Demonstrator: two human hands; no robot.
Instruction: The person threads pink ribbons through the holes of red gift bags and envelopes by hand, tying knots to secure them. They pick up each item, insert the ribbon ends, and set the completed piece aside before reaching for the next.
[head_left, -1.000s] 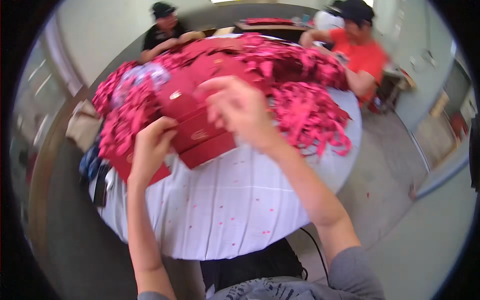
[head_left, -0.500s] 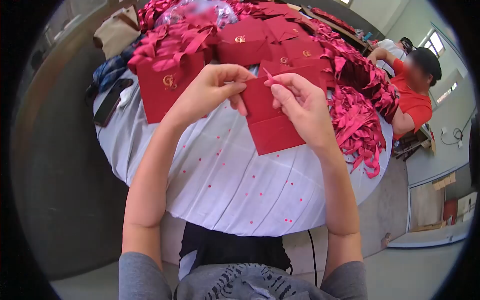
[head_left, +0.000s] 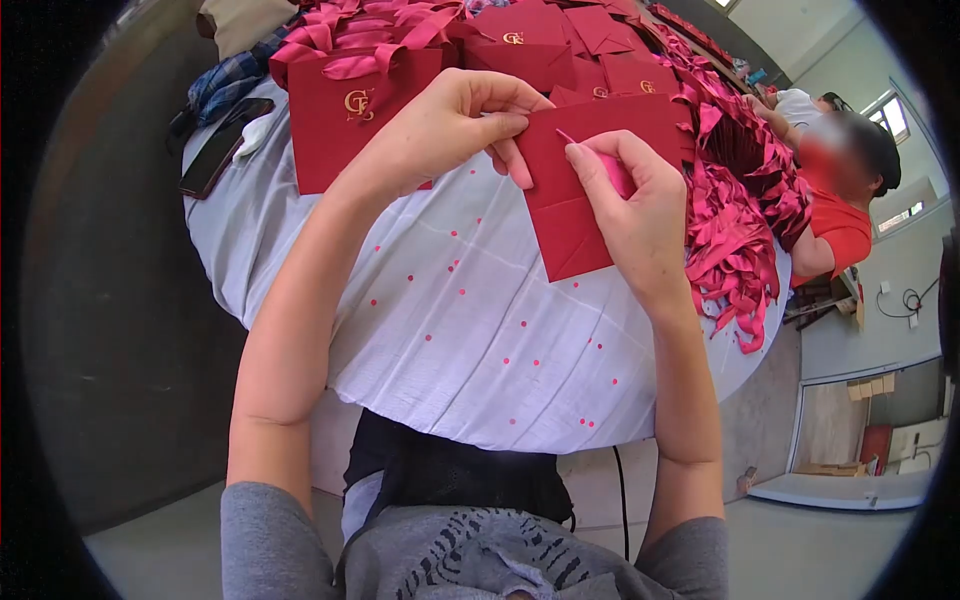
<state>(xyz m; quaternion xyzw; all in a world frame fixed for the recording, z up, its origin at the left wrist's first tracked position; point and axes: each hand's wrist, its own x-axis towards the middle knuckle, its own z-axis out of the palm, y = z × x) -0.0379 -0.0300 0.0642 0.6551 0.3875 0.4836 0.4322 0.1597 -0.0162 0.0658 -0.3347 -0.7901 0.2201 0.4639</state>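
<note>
A flat dark-red paper gift bag (head_left: 572, 232) is held up over the near side of the table. My left hand (head_left: 462, 125) pinches its upper left edge between thumb and fingers. In front of the bag, my right hand (head_left: 640, 200) is closed on a pink ribbon (head_left: 616, 178), whose thin tip points up and left past the thumb. Whether that tip passes through a hole in the bag cannot be made out. To the left stands a finished-looking red bag (head_left: 325, 135) with a gold logo and ribbon handles.
A white cloth (head_left: 470, 370) dotted with small red paper discs covers the table. Loose pink ribbons (head_left: 735, 255) are heaped at the right, and more red bags (head_left: 520, 60) behind. A phone (head_left: 222, 150) lies at the left. Another person (head_left: 835, 225) in red works across the right side.
My view has tilted down and shifted, so the table's contents sit higher. The ribbon tip has moved down from the bag's top edge to in front of its face, with my right hand.
</note>
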